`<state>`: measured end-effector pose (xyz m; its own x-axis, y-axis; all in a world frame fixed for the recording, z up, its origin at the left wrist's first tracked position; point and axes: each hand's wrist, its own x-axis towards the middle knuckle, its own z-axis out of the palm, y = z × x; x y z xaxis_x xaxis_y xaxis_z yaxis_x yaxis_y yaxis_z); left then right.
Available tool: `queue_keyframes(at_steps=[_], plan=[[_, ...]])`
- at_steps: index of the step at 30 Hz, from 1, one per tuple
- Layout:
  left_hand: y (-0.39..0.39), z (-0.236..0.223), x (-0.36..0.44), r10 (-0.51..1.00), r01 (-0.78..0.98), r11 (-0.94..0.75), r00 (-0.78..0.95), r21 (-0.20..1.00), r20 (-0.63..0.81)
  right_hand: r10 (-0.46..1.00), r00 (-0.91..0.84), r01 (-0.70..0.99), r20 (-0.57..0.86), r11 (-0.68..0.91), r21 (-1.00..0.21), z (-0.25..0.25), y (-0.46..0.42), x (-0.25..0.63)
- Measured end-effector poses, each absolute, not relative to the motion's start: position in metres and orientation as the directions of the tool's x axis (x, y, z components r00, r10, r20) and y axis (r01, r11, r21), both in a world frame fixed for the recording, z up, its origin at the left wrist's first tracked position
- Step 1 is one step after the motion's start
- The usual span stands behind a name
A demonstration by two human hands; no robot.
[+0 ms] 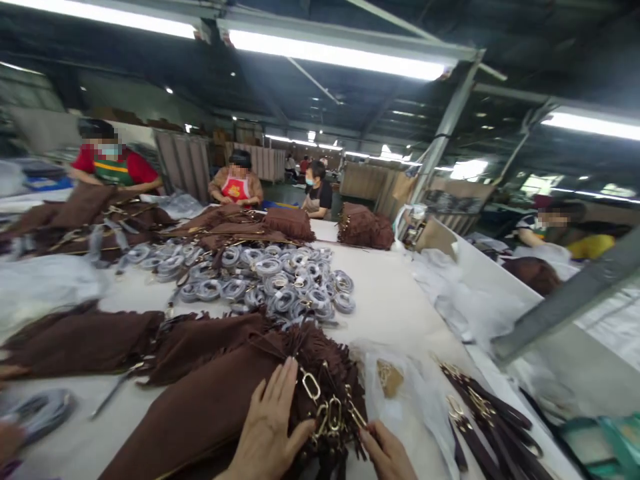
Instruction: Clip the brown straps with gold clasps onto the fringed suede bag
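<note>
The left hand (270, 420) lies open on the near brown fringed bag (215, 400), palm down, fingers together and thumb spread toward the gold-toned oval links (334, 413). The right hand (389, 453) is partly closed, thumb and fingertips pinching the lower end of a gold-toned clasp (356, 416) at the bag's right side. The bag lies on the white table (390, 287) at the near edge of the view, its fringe toward the links.

Just right of it is a clear plastic bag (400, 383); farther right, dark straps with gold-toned hardware (493, 420) lie in a bunch. Beyond the bag, coiled straps in greyish wrapping (270, 277) form a heap, with stacked brown pieces (289, 223) on its far side. A person in a red apron (236, 183) stands or sits at the far side; which, I cannot tell.
</note>
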<state>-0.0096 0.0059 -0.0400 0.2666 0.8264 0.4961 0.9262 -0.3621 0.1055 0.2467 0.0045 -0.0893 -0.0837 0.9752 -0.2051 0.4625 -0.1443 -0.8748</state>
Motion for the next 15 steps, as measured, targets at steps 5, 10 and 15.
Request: queue_keyframes(at_steps=[5, 10, 15], plan=[[0.021, -0.034, 0.022, 0.424, 0.652, -0.749, 0.603, -0.113, 0.676, 0.987, 0.065, 0.464, -0.147, -0.160, -0.871, -0.077, -0.005, 0.256], [0.025, -0.034, 0.002, 0.577, 0.834, -0.552, 0.384, -0.003, 0.721, 0.939, 0.345, 0.502, 0.004, -0.181, -0.846, -0.083, 0.016, 0.291], [0.024, -0.042, -0.008, 0.646, 0.912, -0.403, 0.348, -0.084, 0.680, 0.924, 0.366, 0.429, -0.112, -0.275, -0.861, -0.114, 0.064, 0.315]])
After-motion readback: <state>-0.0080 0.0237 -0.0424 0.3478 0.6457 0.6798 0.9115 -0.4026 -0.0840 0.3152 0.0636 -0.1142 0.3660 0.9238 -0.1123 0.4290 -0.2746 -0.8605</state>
